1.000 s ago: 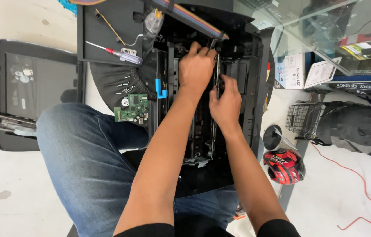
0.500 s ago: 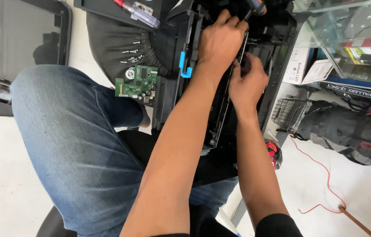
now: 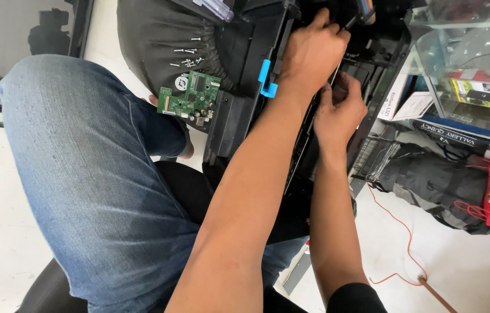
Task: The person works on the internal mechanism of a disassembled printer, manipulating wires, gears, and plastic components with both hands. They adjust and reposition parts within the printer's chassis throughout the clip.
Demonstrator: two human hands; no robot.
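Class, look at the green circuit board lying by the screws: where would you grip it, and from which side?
Probably by the bare long edges of the green circuit board, pinching from above. It lies flat, face up, its top crowded with components, beside the loose screws.

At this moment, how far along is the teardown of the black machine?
Done: a green circuit board and several loose screws lie out on the black cloth. In hand: the left hand and right hand both work inside the opened black machine. Left: its frame and blue latch remain in place.
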